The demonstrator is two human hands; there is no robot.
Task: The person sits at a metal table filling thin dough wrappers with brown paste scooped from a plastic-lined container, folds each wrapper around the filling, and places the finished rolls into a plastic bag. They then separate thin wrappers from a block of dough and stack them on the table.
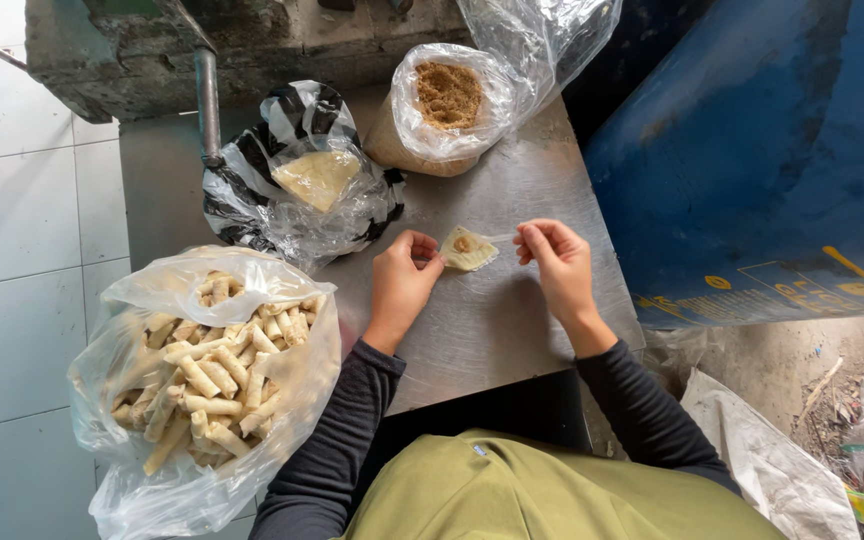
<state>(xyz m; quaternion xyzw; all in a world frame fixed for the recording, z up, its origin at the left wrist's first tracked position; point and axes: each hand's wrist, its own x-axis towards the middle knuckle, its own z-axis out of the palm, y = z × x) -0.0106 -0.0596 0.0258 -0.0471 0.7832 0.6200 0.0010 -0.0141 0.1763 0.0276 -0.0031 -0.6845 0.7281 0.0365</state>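
Observation:
A thin pale wrapper with a small heap of brown filling lies on the grey metal table. My left hand pinches the wrapper's left corner. My right hand pinches the wrapper's stretched right corner with thumb and fingers. Both hands rest low over the table, one on each side of the wrapper.
A clear bag of several finished rolls stands at the left. A black-and-white bag holds stacked pale wrappers. A clear bag of brown filling sits at the back. A blue barrel rises at the right, sacks below it.

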